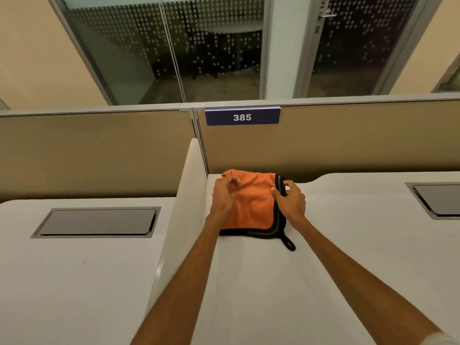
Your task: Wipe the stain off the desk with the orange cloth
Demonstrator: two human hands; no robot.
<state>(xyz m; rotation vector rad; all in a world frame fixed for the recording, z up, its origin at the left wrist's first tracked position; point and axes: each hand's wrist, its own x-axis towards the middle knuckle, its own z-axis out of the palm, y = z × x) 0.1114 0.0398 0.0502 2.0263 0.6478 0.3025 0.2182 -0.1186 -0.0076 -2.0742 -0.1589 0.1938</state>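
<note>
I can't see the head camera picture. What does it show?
The left hand and right hand hold an orange, black-edged cloth by its sides on a white desk. A sign behind reads 385.

We see the cloth (251, 207) lying folded on the desk (323, 270) between our hands: the left hand (224, 195) curls its fingers into the orange fabric, while the right hand (292, 201) pinches the black hem. A black loop (289, 244) lies just nearer to us than the right hand, and a white divider (179, 220) stands just left of the left hand. Beyond both hands, a tan screen (348, 145) carries a blue sign (242, 117) reading 385.
</note>
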